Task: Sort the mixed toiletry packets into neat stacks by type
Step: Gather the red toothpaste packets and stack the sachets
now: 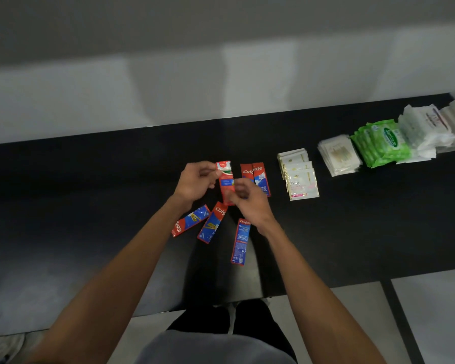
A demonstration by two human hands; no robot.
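Observation:
Both hands hold one red toothpaste packet (226, 181) upright over the black table (90, 179): my left hand (198, 179) pinches its top end, my right hand (248, 199) grips its lower end. Just right of it lie two red-and-blue toothpaste packets (256, 174) side by side. Three more toothpaste packets lie loose below my hands: one tilted at the left (190, 220), one in the middle (212, 223), one upright at the right (241, 243).
To the right runs a row of sorted stacks: white-and-gold sachets (298, 173), clear-wrapped packets (339, 155), green wipe packs (381, 143) and white wrapped packs (426, 130). A white wall stands behind the table. The table's near edge is by my legs.

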